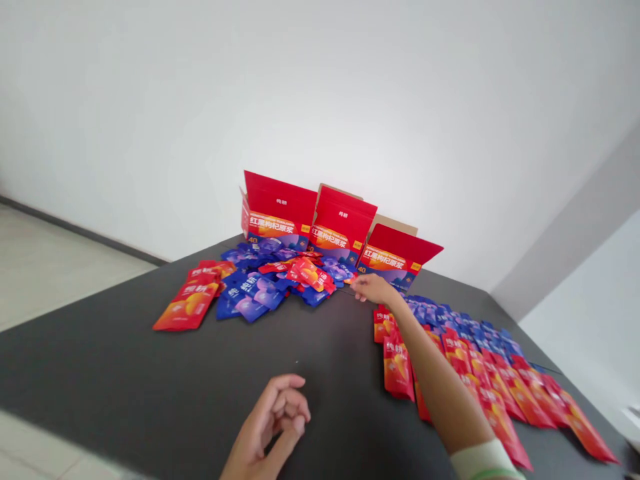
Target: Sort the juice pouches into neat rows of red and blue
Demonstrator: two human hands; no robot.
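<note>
My left hand [275,427] hovers over the near part of the dark table [320,353], loosely curled, with a gap between thumb and index finger and nothing held. Farther off, my right hand [373,288] is at the right edge of a mixed pile, fingertips pinched on the corner of a red-orange packet [349,279], mostly hidden. The pile has blue packets [253,293] and red packets [307,273]. More red packets [190,300] lie at its left end.
Three open red boxes [280,213] [340,223] [395,257] stand at the back against the white wall [320,87]. On the right, under my right forearm, overlapping rows of red packets [397,367] lie in front of blue packets [465,327].
</note>
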